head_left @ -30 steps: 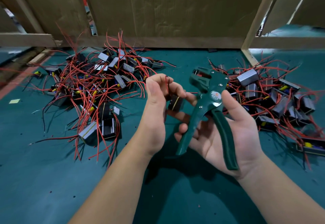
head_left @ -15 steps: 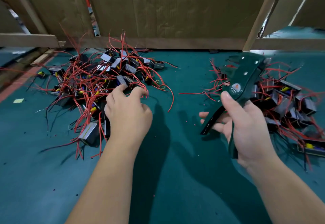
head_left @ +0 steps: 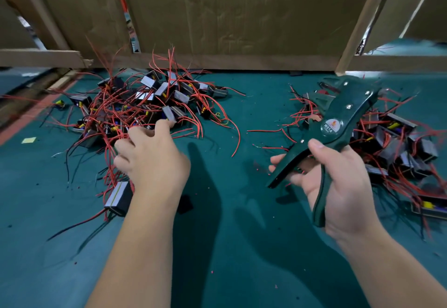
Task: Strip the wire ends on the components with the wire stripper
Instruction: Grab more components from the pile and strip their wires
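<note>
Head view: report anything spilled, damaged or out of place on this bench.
Tiny red flecks lie scattered over the green mat between the left pile and right pile of components, likely stripping debris. The cardboard backing gapes open at upper left.

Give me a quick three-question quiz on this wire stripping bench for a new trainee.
1. True or false: the right hand grips the green wire stripper.
2. The left hand is over: A) the left pile of components, B) the right pile, C) bare mat.
3. What colour are most wires?
Key: 1 true. 2 A. 3 red.
</note>
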`<action>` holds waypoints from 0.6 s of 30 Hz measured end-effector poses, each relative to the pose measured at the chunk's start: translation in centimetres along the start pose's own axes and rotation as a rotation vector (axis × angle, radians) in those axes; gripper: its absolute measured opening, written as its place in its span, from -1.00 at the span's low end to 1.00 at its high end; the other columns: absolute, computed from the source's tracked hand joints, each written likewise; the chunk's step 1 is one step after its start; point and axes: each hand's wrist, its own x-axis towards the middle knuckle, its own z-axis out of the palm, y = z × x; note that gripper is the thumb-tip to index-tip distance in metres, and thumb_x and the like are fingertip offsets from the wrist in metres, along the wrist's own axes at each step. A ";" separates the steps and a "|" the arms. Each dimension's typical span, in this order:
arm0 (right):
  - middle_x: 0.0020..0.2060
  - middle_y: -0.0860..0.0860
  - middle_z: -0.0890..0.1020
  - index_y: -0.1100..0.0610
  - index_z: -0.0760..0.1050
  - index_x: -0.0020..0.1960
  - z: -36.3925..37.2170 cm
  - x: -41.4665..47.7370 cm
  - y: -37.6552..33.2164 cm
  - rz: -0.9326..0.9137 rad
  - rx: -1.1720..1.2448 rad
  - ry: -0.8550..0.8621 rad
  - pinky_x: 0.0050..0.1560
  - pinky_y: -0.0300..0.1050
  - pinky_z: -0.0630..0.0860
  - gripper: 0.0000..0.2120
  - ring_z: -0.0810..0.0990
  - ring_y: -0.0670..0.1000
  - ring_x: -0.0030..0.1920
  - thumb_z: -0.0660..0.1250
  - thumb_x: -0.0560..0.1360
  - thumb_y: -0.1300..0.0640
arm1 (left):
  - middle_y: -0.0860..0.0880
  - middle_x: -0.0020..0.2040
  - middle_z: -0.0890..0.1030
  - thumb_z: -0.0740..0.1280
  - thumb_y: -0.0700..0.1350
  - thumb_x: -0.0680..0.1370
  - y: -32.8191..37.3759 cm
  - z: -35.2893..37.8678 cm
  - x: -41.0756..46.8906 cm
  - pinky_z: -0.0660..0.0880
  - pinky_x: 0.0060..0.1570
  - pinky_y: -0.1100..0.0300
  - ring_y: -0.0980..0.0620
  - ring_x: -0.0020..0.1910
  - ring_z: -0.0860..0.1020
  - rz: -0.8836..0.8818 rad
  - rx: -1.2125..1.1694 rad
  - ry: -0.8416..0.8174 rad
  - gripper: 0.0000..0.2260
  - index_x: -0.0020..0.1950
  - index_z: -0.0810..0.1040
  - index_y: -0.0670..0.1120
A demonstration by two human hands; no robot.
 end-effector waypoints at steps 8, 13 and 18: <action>0.25 0.20 0.54 0.29 0.36 0.35 0.3 -0.3 -1.2 0.127 0.236 -0.340 -0.07 0.28 0.55 -0.40 0.61 0.27 -0.16 0.39 0.36 0.13 | -0.22 0.35 0.24 0.19 -0.43 0.43 -0.7 -0.1 0.8 0.19 0.01 0.12 -0.25 0.23 0.25 0.046 -0.295 0.041 -0.43 0.35 0.39 0.05; 0.22 0.19 0.56 0.28 0.50 0.27 0.8 -0.3 -0.7 0.572 0.343 -0.417 -0.16 0.22 0.58 -0.24 0.64 0.25 -0.22 0.56 0.12 0.05 | -0.02 0.24 0.42 0.20 -0.42 0.52 0.8 -0.7 0.6 0.39 0.17 0.35 0.13 0.13 0.47 0.209 -0.864 0.082 -0.52 0.28 0.43 0.07; -0.18 0.25 0.48 0.20 0.37 0.09 1.7 0.4 0.3 0.640 0.261 -0.146 -0.20 0.20 0.60 -0.52 0.61 0.26 -0.25 0.34 0.20 0.12 | -0.21 0.25 0.53 0.22 -0.49 0.52 2.5 -1.4 -0.4 0.50 0.04 0.35 0.02 0.23 0.54 0.022 -1.494 -0.242 -0.49 0.25 0.42 0.08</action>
